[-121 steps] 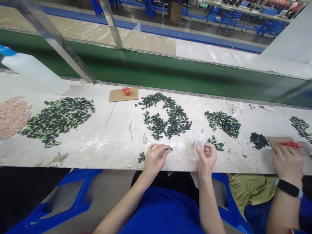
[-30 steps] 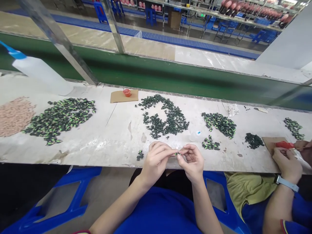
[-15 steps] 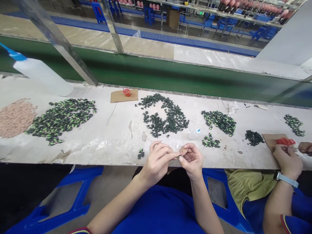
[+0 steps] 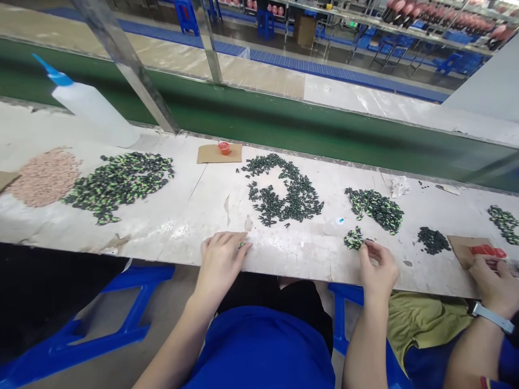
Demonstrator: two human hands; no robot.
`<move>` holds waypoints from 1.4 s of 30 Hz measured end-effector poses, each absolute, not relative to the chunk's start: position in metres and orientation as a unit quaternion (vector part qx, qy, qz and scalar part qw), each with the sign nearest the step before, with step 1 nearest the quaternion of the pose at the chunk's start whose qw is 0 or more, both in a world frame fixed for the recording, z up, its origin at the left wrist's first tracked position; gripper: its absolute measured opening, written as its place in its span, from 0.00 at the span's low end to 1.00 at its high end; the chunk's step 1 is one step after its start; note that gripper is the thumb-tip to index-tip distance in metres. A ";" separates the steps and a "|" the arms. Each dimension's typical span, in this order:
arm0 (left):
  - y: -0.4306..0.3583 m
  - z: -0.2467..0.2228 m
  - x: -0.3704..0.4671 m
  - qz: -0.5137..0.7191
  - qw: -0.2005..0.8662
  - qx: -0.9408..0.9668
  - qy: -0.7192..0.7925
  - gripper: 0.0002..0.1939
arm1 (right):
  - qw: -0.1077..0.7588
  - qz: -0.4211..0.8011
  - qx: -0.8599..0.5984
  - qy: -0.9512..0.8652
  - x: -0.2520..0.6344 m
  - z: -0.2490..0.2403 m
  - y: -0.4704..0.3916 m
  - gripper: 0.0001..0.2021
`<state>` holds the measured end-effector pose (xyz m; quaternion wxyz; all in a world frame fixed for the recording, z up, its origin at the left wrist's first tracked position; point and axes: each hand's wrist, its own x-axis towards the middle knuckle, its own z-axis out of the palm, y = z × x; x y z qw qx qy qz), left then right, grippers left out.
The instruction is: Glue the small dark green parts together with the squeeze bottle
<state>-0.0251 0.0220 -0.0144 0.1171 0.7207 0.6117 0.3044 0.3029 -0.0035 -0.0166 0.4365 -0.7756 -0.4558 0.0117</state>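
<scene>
Over the table's near edge, my left hand (image 4: 223, 262) is closed, with its thumb and fingertips around a small black-and-green piece (image 4: 242, 245). The hand covers the spot beneath it, so I cannot tell whether other pieces lie there. Well to the right, my right hand (image 4: 379, 267) pinches at the edge of a little heap of black-and-green pieces (image 4: 353, 239); its fingertips touch a small dark piece there. Between and beyond my hands lies a loose ring-shaped spread of dark green pieces (image 4: 300, 200).
A larger black-and-green heap (image 4: 375, 210) lies behind my right hand. Leftward are another such heap (image 4: 125, 181), pinkish pieces (image 4: 46, 175) and a white squeeze bottle (image 4: 95, 116). A red cup (image 4: 224, 147) stands on cardboard (image 4: 206, 155). A co-worker's hand (image 4: 494, 281) works at the right.
My hands have parted from pinching a small piece together. The left went left to the table edge, the right moved right to the little heap. The view has shifted slightly.
</scene>
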 end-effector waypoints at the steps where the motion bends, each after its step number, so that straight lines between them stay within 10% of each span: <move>1: 0.023 -0.017 -0.031 0.293 0.107 0.714 0.627 0.12 | 0.425 -0.016 -0.776 -0.465 0.303 -0.017 0.000 0.16; 6: 0.031 -0.025 -0.035 0.258 0.099 0.722 0.635 0.09 | 0.385 -0.082 -0.727 -0.563 0.282 -0.020 0.017 0.25; 19: 0.038 -0.018 0.030 0.310 0.293 0.741 0.518 0.06 | 0.449 0.214 -0.702 -0.510 0.248 -0.009 0.027 0.20; 42: 0.035 -0.037 0.054 0.398 0.190 0.724 0.530 0.03 | 0.527 0.264 -0.693 -0.416 0.223 -0.012 -0.002 0.12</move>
